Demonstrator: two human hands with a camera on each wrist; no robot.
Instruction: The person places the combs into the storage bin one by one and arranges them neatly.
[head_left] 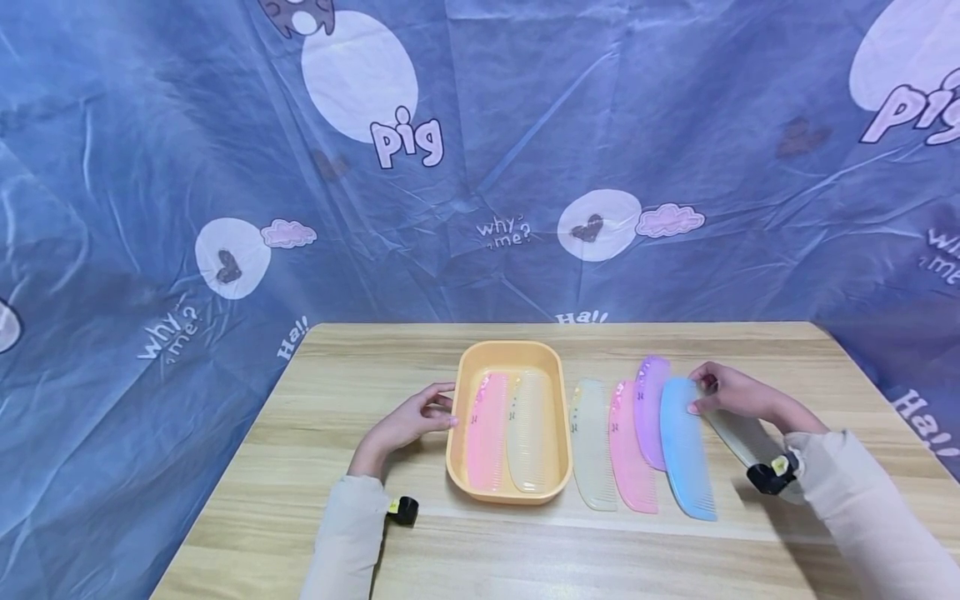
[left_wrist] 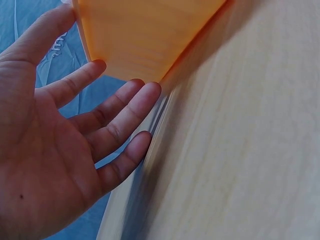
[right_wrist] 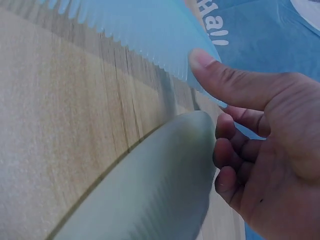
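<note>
My right hand (head_left: 738,393) pinches the top end of a blue comb (head_left: 684,450). In the right wrist view its thumb lies on the comb's face, and the other fingers curl in. Beneath that hand lies a pale greenish comb (right_wrist: 155,180), partly hidden by the wrist in the head view. My left hand (head_left: 408,422) touches the left side of a yellow-orange tray (head_left: 512,498), its fingers loosely spread against the wall. Inside the tray a pink comb (head_left: 487,433) and a clear yellowish comb (head_left: 527,433) lie side by side.
Right of the tray lie a pale green comb (head_left: 594,450), another pink comb (head_left: 632,450) and a purple comb (head_left: 651,408), the purple one partly overlapping the pink. All rest on a wooden table (head_left: 300,500). A blue printed cloth (head_left: 510,275) hangs behind it.
</note>
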